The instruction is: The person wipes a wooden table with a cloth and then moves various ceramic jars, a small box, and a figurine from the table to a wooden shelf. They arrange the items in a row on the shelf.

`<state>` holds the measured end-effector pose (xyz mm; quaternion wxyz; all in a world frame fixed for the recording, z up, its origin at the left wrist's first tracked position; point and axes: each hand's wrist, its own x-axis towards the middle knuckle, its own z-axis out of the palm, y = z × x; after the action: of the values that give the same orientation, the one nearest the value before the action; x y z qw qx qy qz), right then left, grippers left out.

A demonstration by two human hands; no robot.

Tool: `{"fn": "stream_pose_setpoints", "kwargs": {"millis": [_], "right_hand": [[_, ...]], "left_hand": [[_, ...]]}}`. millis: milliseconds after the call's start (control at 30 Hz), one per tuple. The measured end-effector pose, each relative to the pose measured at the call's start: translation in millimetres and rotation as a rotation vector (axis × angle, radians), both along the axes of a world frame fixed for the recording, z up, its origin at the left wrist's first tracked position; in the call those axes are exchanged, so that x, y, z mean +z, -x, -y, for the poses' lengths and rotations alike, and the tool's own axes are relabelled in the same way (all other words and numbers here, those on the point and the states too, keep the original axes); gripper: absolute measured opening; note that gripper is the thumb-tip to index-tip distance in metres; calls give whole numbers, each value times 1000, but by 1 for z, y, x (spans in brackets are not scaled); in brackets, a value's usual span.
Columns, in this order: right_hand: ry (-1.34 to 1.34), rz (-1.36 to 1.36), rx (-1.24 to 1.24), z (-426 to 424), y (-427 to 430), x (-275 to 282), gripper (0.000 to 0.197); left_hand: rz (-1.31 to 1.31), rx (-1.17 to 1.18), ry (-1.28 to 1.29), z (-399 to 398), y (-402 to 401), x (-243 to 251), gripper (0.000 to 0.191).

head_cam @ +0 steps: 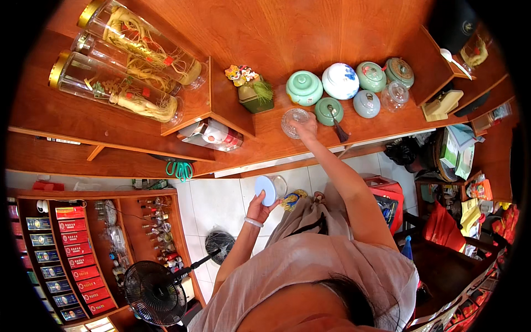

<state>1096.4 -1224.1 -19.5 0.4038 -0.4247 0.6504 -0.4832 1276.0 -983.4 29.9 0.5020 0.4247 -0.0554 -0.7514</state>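
My left hand (259, 209) grips a clear jar with a pale blue lid (266, 191), held over the floor before my body. On the wooden shelf, my right hand (306, 127) has its fingers on a clear cut-glass container (293, 123). Right beside that hand stands a green ceramic jar (329, 111) with a dark tassel. Behind it are a larger pale green lidded jar (305, 88) and a white and blue jar (340, 81). A light blue jar (366, 103) and a lidded glass jar (395, 96) stand further right.
Tall glass jars with roots (124, 89) stand at the left. A potted decoration (255, 97) and a boxed item (212, 135) are nearby. Green-handled scissors (180, 170) hang at the shelf edge. A black fan (156, 293) stands lower left, a red case (386, 199) at right.
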Motion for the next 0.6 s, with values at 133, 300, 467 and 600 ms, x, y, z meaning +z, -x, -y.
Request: {"fn": "stream_pose_setpoints", "kwargs": {"millis": [133, 300, 467, 600], "right_hand": [[-14, -94, -47, 22, -36, -8, 86], [-36, -93, -46, 36, -59, -22, 86], [32, -51, 41, 51, -66, -37, 89], [140, -148, 77, 38, -53, -42, 72]], "left_hand": [[42, 47, -44, -7, -9, -2, 45], [41, 16, -50, -9, -18, -4, 49], [89, 21, -72, 11, -13, -6, 49], [147, -3, -56, 51, 2, 5, 48]]}}
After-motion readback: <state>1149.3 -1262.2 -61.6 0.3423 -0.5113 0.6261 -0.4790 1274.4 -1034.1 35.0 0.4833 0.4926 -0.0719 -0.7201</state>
